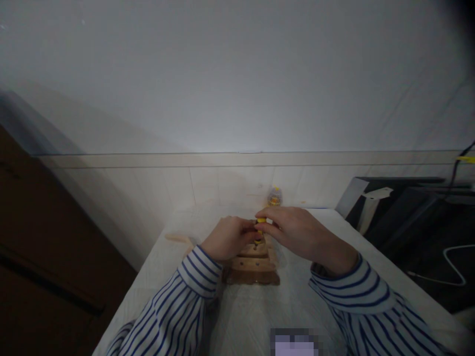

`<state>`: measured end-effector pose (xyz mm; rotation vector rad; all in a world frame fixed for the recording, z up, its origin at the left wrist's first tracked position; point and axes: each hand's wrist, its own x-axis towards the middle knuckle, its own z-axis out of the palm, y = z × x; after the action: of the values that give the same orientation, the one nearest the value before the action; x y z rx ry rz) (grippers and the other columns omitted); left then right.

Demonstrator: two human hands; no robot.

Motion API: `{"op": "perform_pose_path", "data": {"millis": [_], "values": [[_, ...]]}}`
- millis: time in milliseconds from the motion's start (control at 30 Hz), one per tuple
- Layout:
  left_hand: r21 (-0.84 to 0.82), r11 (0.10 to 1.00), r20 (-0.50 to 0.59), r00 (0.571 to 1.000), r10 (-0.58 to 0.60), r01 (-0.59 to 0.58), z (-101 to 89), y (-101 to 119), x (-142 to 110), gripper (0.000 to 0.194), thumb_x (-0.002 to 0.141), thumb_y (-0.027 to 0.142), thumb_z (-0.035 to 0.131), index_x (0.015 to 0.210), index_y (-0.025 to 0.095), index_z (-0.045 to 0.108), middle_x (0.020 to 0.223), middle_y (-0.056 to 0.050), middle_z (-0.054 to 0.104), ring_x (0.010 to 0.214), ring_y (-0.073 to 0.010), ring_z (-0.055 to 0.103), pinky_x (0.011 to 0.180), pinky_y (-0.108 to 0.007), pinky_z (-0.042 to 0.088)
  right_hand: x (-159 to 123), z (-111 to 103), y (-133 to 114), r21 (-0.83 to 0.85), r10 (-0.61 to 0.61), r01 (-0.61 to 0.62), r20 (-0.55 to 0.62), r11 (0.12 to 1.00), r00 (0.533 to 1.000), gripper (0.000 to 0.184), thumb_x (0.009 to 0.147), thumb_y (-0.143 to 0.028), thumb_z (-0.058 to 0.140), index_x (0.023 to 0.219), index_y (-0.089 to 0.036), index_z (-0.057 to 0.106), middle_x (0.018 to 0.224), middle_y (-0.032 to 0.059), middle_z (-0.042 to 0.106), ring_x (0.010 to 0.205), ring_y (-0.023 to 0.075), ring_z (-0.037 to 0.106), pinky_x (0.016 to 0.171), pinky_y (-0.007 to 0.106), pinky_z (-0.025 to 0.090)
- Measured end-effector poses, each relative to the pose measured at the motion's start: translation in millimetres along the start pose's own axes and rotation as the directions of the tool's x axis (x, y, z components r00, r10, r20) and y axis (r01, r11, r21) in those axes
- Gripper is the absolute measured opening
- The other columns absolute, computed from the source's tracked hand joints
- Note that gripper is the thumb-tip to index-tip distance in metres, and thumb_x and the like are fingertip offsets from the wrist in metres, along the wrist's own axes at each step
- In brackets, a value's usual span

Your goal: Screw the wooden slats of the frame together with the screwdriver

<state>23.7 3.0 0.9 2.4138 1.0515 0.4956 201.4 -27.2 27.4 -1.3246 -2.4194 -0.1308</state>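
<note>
A small, upright yellow-and-black piece (261,220), perhaps a tool's handle, stands between my hands; its exact kind is too small to make out. My right hand (299,231) pinches its yellow top between thumb and fingers. Closed around its lower part from the left are the fingertips of my left hand (230,238). Directly beneath is a stepped wooden assembly (255,264) of light brown slats with small dark holes and a darker brown front edge. My left hand and sleeve hide part of its left side.
A pale wooden strip (178,239) lies left of my hands. At the back, by the wall, stands a clear container (275,197) with yellow bits. The table (245,321) has a whitish cover. Dark panels and a white cable (454,267) are to the right, a dark brown cabinet (48,237) left.
</note>
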Motion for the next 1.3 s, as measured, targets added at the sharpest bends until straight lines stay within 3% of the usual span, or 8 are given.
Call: {"op": "perform_pose_path", "data": {"millis": [467, 800, 1000, 1167, 1300], "values": [[-0.008, 0.999, 0.01, 0.999, 0.037, -0.037, -1.1, 1.2, -0.8, 0.025, 0.085, 0.033, 0.047, 0.094, 0.02, 0.066, 0.078, -0.002, 0.066, 0.07, -0.015, 0.057, 0.061, -0.021, 0.036, 0.8, -1.6, -2.0, -0.04, 0.005, -0.005, 0.009, 0.999, 1.0, 0.021, 0.087, -0.035, 0.048, 0.095, -0.019, 0.06, 0.086, 0.0029, 0.066, 0.078, 0.0179, 0.061, 0.063, 0.028, 0.04], [0.027, 0.999, -0.032, 0.999, 0.019, -0.018, 0.0, 1.6, -0.7, 0.027, 0.082, 0.038, 0.051, 0.087, 0.019, 0.068, 0.064, -0.001, 0.063, 0.06, -0.0137, 0.054, 0.054, -0.02, 0.033, 0.4, -1.5, -3.1, 0.004, -0.009, 0.009, 0.0, 1.0, 1.0, 0.021, 0.086, -0.035, 0.049, 0.094, -0.018, 0.06, 0.084, 0.0032, 0.065, 0.074, 0.017, 0.059, 0.061, 0.028, 0.04], [-0.027, 0.999, -0.024, 0.999, 0.03, -0.03, 1.1, -5.0, -2.1, 0.026, 0.083, 0.037, 0.05, 0.09, 0.019, 0.068, 0.073, -0.001, 0.066, 0.064, -0.014, 0.056, 0.058, -0.021, 0.036, -0.5, -0.9, -0.8, 0.08, -0.043, 0.045, -0.036, 0.996, 0.998, 0.037, 0.086, -0.033, 0.047, 0.116, -0.014, 0.052, 0.1, 0.0089, 0.065, 0.083, 0.0178, 0.061, 0.073, 0.032, 0.045], [-0.027, 0.999, -0.028, 0.999, 0.028, -0.028, 1.7, -5.8, -1.1, 0.024, 0.082, 0.034, 0.051, 0.088, 0.018, 0.067, 0.074, -0.002, 0.067, 0.065, -0.0142, 0.057, 0.061, -0.021, 0.038, 0.6, -0.7, -0.6, 0.148, -0.112, 0.113, -0.016, 0.983, 0.994, 0.026, 0.087, -0.022, 0.043, 0.107, -0.017, 0.059, 0.104, 0.006, 0.065, 0.093, 0.0171, 0.059, 0.079, 0.03, 0.044], [-0.025, 0.999, -0.012, 0.999, 0.03, -0.031, 1.9, -5.4, -0.7, 0.026, 0.083, 0.035, 0.05, 0.09, 0.018, 0.067, 0.077, -0.002, 0.067, 0.068, -0.0145, 0.057, 0.064, -0.022, 0.039, 1.8, -2.5, -2.6, 0.151, -0.079, 0.077, 0.008, 0.986, 0.997, 0.023, 0.087, -0.022, 0.043, 0.1, -0.018, 0.062, 0.096, 0.0039, 0.067, 0.089, 0.0168, 0.06, 0.076, 0.029, 0.044]]}}
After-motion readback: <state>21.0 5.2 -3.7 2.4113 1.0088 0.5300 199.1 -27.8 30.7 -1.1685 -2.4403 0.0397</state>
